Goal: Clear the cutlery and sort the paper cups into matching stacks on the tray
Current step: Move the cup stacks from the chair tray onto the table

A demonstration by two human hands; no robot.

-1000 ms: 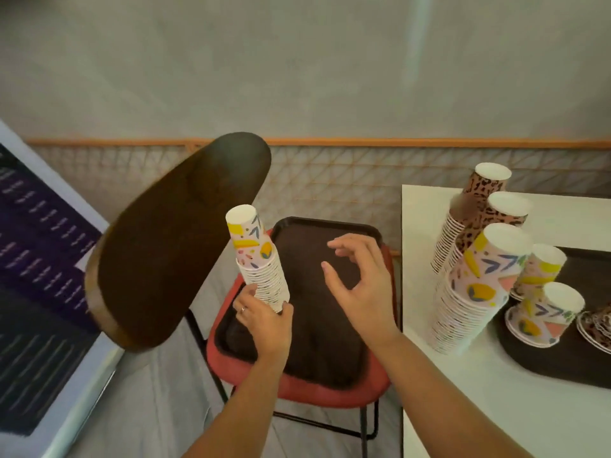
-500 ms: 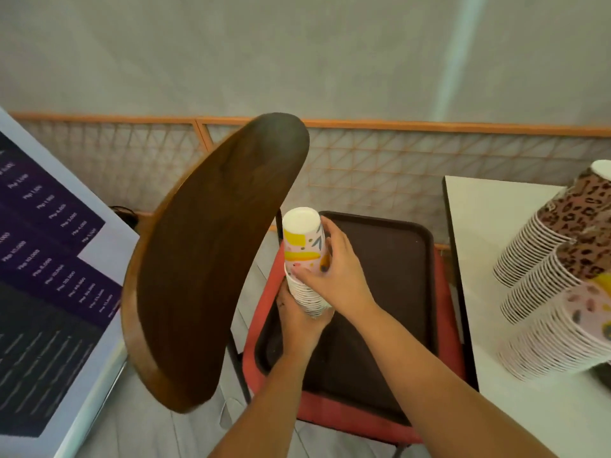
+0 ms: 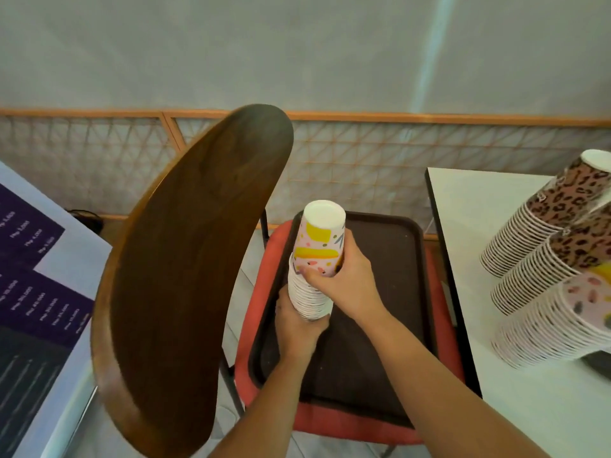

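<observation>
Grey wall and an orange-framed lattice panel run behind a red chair seat point(image 3: 443, 328) that carries a dark brown tray point(image 3: 390, 292). Both hands now clasp the stack of colourful paper cups point(image 3: 312, 282), upside down over the tray's left half: a second ago only the left hand point(image 3: 297, 325) held it while the right hovered unclenched beside it. The left hand grips the base rims from below, and the right hand point(image 3: 340, 279) has closed round the upper cups, thumb in front. To me that looks like steadying the stack to stand it on the tray. Bare tray lies right of the hands; the chair's wooden back point(image 3: 185, 276) crowds their left. Well to their right, on the white desk point(image 3: 496, 292), lean leopard-print stacks point(image 3: 542, 233) and another colourful stack point(image 3: 549, 319).
</observation>
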